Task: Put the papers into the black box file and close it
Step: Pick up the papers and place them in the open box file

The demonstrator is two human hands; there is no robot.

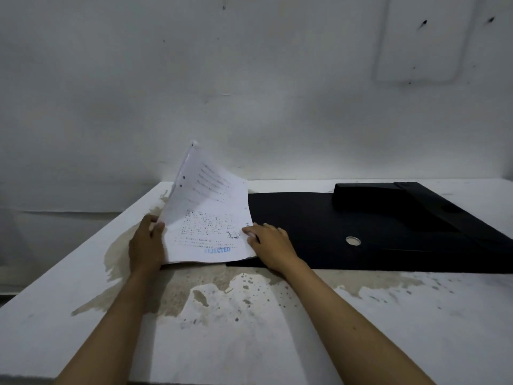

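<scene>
Item: papers [206,218], white printed sheaf, stamped blue near the bottom edge; far end raised and curling, near edge down on the white table [388,315]. Left hand [146,245] clamped on the sheaf's left edge, thumb on top. Right hand [270,245] at the lower right corner, fingers [251,232] bent onto the sheet; whether it pinches, cannot tell. Black box file [374,232] lies open and flat, just right of the right fingers, long axis left-to-right. Right hand nearer; judged move rightward.
</scene>
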